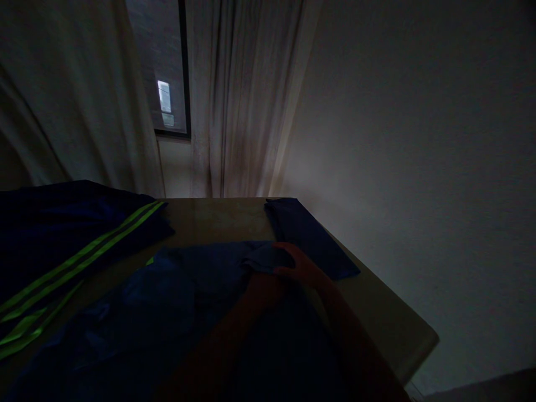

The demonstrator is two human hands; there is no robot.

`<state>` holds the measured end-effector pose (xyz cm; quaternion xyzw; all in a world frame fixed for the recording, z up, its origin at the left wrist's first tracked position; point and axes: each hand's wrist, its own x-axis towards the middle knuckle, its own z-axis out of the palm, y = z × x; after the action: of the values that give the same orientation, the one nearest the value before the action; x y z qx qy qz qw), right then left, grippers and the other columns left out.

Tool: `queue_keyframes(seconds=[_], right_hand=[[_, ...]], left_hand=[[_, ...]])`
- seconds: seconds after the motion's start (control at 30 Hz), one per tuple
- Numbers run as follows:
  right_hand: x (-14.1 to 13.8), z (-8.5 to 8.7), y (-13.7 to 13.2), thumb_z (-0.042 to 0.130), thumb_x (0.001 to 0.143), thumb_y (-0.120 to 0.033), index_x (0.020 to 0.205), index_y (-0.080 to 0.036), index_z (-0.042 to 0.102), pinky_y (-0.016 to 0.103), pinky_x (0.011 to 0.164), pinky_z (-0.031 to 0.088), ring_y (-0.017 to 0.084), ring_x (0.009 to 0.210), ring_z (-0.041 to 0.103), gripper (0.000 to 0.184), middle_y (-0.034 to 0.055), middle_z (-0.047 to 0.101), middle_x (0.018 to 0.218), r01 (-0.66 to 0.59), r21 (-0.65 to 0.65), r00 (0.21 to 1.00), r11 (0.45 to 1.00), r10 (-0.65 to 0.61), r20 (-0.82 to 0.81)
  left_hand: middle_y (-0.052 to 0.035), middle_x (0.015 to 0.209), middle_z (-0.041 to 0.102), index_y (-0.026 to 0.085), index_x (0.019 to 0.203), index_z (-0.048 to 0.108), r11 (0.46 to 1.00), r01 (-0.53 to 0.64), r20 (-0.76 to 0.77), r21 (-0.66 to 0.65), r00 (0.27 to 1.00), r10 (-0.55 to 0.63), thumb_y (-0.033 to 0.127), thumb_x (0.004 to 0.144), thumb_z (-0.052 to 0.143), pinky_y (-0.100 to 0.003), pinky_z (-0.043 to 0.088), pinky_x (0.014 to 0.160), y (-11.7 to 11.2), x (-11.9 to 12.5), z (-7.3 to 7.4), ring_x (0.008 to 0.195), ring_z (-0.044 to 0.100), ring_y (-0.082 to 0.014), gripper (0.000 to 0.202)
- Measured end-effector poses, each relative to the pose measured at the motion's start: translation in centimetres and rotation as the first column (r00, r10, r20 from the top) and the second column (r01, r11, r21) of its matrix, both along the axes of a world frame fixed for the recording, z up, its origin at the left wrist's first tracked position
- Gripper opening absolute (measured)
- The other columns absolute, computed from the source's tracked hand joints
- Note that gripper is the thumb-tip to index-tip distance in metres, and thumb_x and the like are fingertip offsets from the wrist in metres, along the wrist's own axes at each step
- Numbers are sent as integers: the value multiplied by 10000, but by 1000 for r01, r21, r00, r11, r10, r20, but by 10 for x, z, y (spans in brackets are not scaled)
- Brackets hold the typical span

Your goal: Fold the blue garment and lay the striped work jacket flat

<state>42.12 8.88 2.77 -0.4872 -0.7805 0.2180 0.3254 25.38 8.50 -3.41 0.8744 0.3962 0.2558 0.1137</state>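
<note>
Under our hands lies a blue garment (176, 301), spread loosely over the near part of the tabletop (377, 312) and rumpled along its far edge. Our two forearms come up from the bottom of the view and draw together toward that far edge, so the hands sit close to each other, almost meeting.

Our right hand (299, 267) rests palm down at the garment's far right corner, wrist straight and fingers bent over a small turned-up flap of the fabric. The room is so dim that we cannot tell whether those fingers pinch the flap or only lie on it. Our left hand (262, 282) sits just to the left of the right one, on the same garment, with the forearm running diagonally across the cloth. Its fingers are lost in shadow, and we cannot tell whether they are spread or closed on the fabric.

Just beyond the right hand, a folded cloth (312, 237), dark blue and long, lies flat along the right edge of the tabletop, very near the fingertips. Well off to the left of both hands a striped garment (62, 240), dark with bright green stripes, is heaped on the tabletop. Past the far edge hang pale curtains (243, 100) beside a dark window (161, 67), and a bare wall (419, 139) rises to the right of the hands.
</note>
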Motion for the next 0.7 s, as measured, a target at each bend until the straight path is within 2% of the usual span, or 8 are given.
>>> queue_keyframes(seconds=[0.07, 0.13, 0.27, 0.37, 0.53, 0.7], right_hand=[[-9, -9, 0, 796, 775, -563, 1427, -304, 566, 513, 1192, 305, 325, 1394, 465, 738, 88, 521, 1514, -61, -18, 993, 998, 63, 96], [-21, -12, -1, 708, 866, -571, 1479, -314, 513, 496, 1214, 269, 303, 1440, 411, 692, 78, 456, 1568, -85, 1, 984, 996, 84, 155], [-37, -15, -3, 579, 958, -579, 1535, -323, 435, 468, 1231, 251, 279, 1478, 361, 647, 55, 388, 1613, -110, -4, 967, 994, 108, 230], [-41, -19, -2, 505, 983, -610, 1554, -299, 405, 489, 1236, 241, 289, 1491, 339, 658, 69, 347, 1631, -85, -26, 957, 996, 89, 275], [-44, -29, 1, 396, 997, -667, 1565, -283, 387, 518, 1231, 253, 301, 1498, 324, 686, 80, 333, 1635, -29, -59, 943, 998, 47, 329], [-38, -40, 11, 334, 1022, -642, 1559, -281, 399, 492, 1239, 264, 265, 1484, 359, 650, 60, 376, 1617, -45, -43, 958, 998, 55, 280]], left_hand=[[-54, 1483, 553, 295, 1472, 485, 1000, 6, -6, 3, 1000, -6, 305, 978, 440, -556, 299, 1220, 1, 0, -4, 1449, 397, -334, 497], [-57, 1462, 573, 320, 1468, 489, 1000, -8, -16, -1, 1000, 8, 307, 972, 454, -592, 286, 1218, 0, 1, -6, 1451, 396, -343, 497], [-83, 1399, 628, 310, 1406, 564, 998, -54, -54, -28, 997, 52, 328, 975, 461, -657, 297, 1179, -4, 1, -4, 1424, 426, -377, 444], [-99, 1396, 632, 286, 1369, 604, 990, -136, -100, -42, 986, 131, 348, 971, 478, -680, 315, 1144, -7, 0, 2, 1395, 453, -397, 423], [-127, 1373, 646, 241, 1385, 597, 984, -180, -198, 14, 964, 179, 379, 975, 481, -613, 362, 1116, -8, -4, 11, 1333, 516, -378, 448], [-189, 1339, 651, 123, 1381, 601, 978, -195, -208, 76, 956, 207, 321, 1005, 403, -585, 372, 1094, -14, -3, 22, 1254, 572, -389, 469]])
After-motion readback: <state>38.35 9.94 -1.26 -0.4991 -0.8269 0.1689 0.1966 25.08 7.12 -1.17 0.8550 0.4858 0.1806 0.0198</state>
